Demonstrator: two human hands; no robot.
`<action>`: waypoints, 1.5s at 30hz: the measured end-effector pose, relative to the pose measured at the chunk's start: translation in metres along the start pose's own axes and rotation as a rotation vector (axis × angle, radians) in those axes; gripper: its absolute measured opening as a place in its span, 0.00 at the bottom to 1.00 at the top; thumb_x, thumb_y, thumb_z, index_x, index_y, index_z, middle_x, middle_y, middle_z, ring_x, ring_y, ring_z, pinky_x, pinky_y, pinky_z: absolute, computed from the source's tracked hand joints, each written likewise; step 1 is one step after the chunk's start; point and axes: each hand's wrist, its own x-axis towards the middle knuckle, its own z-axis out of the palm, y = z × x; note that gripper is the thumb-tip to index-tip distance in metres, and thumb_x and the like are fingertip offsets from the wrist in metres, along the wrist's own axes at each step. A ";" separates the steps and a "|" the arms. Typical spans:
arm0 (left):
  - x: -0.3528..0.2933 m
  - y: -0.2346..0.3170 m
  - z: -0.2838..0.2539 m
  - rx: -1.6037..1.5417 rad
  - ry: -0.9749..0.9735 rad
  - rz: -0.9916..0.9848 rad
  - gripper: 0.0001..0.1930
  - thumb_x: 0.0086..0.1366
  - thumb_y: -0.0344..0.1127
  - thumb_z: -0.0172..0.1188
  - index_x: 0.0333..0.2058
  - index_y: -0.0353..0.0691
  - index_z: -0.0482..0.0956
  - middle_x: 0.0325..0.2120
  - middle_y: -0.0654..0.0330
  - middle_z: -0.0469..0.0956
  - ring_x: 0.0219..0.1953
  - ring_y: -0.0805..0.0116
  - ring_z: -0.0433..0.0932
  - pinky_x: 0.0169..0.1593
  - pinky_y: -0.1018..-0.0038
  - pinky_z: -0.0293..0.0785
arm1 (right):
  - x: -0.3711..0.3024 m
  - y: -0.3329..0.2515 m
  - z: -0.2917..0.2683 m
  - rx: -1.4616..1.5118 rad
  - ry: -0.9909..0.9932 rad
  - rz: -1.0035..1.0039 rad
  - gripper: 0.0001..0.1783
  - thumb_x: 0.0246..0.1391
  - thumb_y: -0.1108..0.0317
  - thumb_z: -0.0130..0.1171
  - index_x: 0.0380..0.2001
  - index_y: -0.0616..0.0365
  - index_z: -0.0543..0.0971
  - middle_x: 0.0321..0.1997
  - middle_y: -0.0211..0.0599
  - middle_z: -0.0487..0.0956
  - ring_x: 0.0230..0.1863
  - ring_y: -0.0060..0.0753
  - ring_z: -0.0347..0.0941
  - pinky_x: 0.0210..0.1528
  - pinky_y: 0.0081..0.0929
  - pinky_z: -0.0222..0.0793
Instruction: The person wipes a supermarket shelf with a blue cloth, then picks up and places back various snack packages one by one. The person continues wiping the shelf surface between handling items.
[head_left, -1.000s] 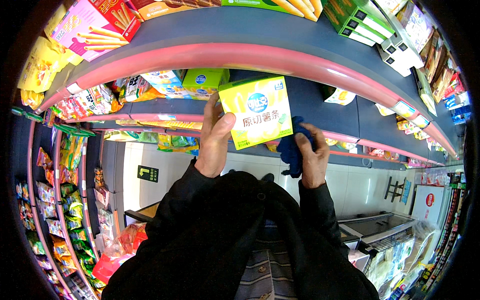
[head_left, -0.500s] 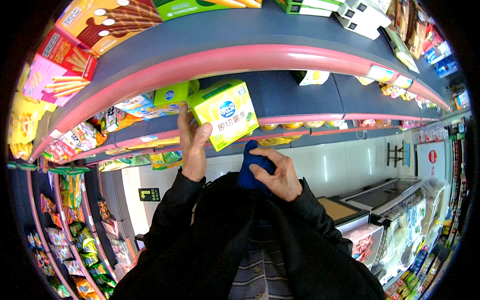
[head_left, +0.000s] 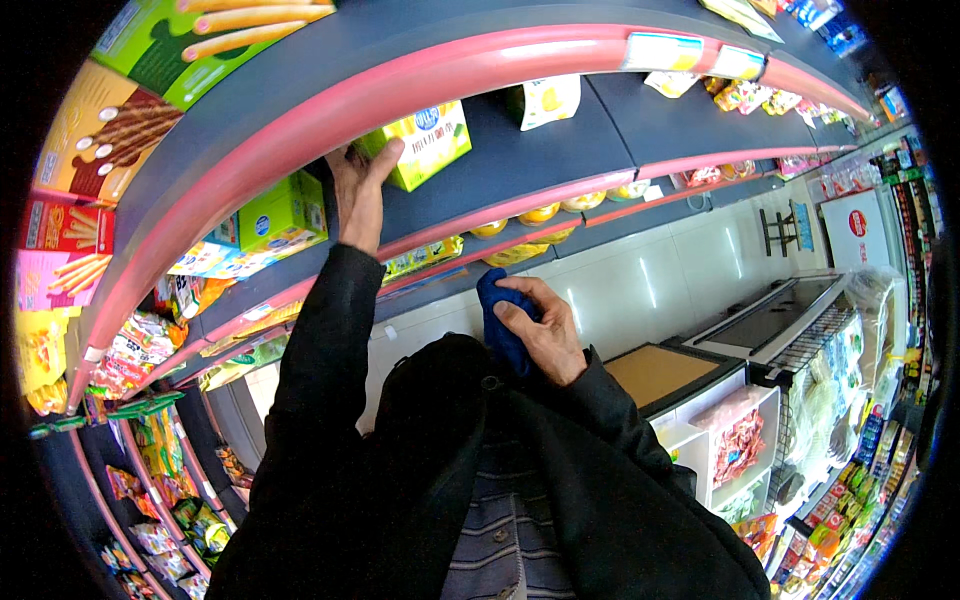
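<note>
My left hand reaches under the pink-edged upper shelf and grips the left side of a yellow-green snack box. Its thumb lies against the front of the box, while the other fingers are partly hidden behind it. The box is on or just over the dark lower shelf, its top hidden by the pink rail. Close to my chest, my right hand is closed round a bunched dark blue cloth, pinched between thumb and fingers.
Another green box stands left of my left forearm. A white-and-yellow pack sits further right on that shelf. The pink rail curves overhead. Bagged snacks fill the left side; a glass-topped cabinet stands at the right.
My left hand has carried the box away from me, in under the upper shelf. The view has turned, showing more of the shelf's right part. My right hand still holds the cloth.
</note>
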 end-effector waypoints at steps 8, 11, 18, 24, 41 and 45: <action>0.046 -0.039 0.014 0.123 -0.152 0.032 0.39 0.60 0.47 0.70 0.62 0.32 0.65 0.58 0.47 0.70 0.62 0.57 0.69 0.66 0.63 0.59 | 0.003 0.026 -0.033 0.188 0.122 0.071 0.20 0.59 0.64 0.64 0.51 0.62 0.78 0.40 0.34 0.80 0.38 0.22 0.74 0.42 0.23 0.74; 0.059 -0.045 -0.002 0.300 -0.254 0.023 0.41 0.58 0.45 0.70 0.64 0.33 0.60 0.62 0.46 0.65 0.65 0.55 0.64 0.68 0.62 0.56 | 0.004 0.027 -0.042 0.275 0.147 0.125 0.20 0.58 0.65 0.64 0.52 0.62 0.78 0.42 0.34 0.80 0.39 0.23 0.74 0.42 0.23 0.73; 0.085 -0.062 0.005 0.241 -0.353 -0.131 0.50 0.52 0.34 0.71 0.70 0.36 0.51 0.70 0.49 0.54 0.73 0.53 0.51 0.74 0.61 0.46 | 0.000 0.023 -0.056 0.327 0.160 0.227 0.19 0.59 0.66 0.62 0.52 0.61 0.77 0.44 0.35 0.78 0.39 0.26 0.76 0.41 0.25 0.75; 0.115 -0.098 0.010 0.233 -0.381 -0.142 0.43 0.54 0.34 0.68 0.68 0.35 0.59 0.66 0.50 0.63 0.71 0.58 0.57 0.73 0.63 0.49 | -0.003 0.028 -0.064 0.331 0.204 0.186 0.19 0.59 0.64 0.64 0.51 0.61 0.78 0.39 0.32 0.78 0.36 0.20 0.73 0.37 0.20 0.71; 0.072 -0.113 0.024 0.687 -0.318 -0.026 0.31 0.59 0.41 0.69 0.59 0.34 0.72 0.57 0.46 0.73 0.61 0.54 0.70 0.65 0.62 0.64 | -0.004 0.032 -0.065 0.326 0.222 0.209 0.20 0.58 0.66 0.63 0.52 0.61 0.77 0.43 0.34 0.79 0.41 0.24 0.73 0.46 0.23 0.71; -0.021 -0.035 -0.007 0.416 0.052 0.133 0.32 0.60 0.35 0.68 0.61 0.36 0.68 0.61 0.48 0.66 0.64 0.55 0.65 0.65 0.60 0.65 | 0.003 0.014 -0.048 0.323 0.175 0.234 0.19 0.58 0.66 0.63 0.52 0.60 0.78 0.40 0.31 0.78 0.39 0.22 0.71 0.44 0.22 0.70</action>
